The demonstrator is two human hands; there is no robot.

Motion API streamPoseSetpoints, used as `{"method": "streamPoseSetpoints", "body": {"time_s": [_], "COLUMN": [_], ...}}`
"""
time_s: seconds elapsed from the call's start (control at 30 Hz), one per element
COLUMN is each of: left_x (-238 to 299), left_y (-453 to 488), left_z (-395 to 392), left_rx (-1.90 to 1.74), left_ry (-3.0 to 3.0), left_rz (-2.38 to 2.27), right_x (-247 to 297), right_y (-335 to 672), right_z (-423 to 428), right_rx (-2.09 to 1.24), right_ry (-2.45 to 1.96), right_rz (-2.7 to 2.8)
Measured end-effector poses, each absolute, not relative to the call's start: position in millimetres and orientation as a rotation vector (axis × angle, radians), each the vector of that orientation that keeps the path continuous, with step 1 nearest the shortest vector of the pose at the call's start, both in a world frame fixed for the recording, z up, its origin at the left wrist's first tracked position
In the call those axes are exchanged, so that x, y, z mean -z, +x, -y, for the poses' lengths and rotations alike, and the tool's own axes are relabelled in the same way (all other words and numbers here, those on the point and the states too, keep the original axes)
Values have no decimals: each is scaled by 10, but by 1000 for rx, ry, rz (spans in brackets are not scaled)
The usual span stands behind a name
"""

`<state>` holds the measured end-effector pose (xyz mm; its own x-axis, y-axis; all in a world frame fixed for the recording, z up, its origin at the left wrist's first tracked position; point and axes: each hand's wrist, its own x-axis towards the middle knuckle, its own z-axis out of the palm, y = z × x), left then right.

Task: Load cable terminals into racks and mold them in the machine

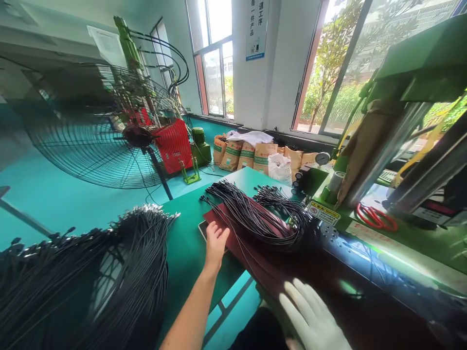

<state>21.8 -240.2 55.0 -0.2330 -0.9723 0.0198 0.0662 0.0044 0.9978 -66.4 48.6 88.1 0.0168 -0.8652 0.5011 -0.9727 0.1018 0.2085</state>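
My left hand (216, 242) is bare, with thumb and fingers apart, over the left edge of a dark red sheet (233, 238). No object shows in it. Beside it, the corner of a light-rimmed tray (202, 231) peeks out from beneath the sheet. My right hand (310, 311), in a pale glove, stretches its fingers out flat above the dark surface near me. A loop of black cables (251, 211) lies on the sheet ahead of both hands. One or two loose strands run from its left end toward my right fingertips; I cannot tell whether they touch.
More black cables (142, 253) hang in thick bundles at the left. A green press (412, 63) with a metal bed stands at the right, red-handled tool (375, 218) on it. A large caged fan (109, 136) is at the left, sacks (246, 155) along the wall.
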Motion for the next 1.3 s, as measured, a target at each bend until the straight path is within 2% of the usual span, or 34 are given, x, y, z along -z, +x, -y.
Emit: {"method": "streamPoseSetpoints", "body": {"time_s": [0.13,0.4,0.77,0.97,1.17,1.3], "left_x": [-546,-529,-637,-696,-748,-826], "left_y": [-89,-708,-1492,-1758,-1688,-1420], "left_z": [2604,2899,2961,3011,3001,2872], "left_rx": [1498,1304,1183,1183,1250,1251], "left_ry": [1083,1100,1150,1151,1158,1212], "left_rz": [1149,1282,1540,1638,1655,1610], "right_x": [-862,-657,-649,-548,-599,-601], "right_y": [-754,-1213,-1399,-1583,-1418,-1231], "right_z": [139,747,886,917,868,838], "right_rx": [-300,-215,-341,-324,-500,-477], "right_ry": [1807,1647,1549,1631,1884,2091], "right_rz": [1962,1957,2013,1809,1526,1313]}}
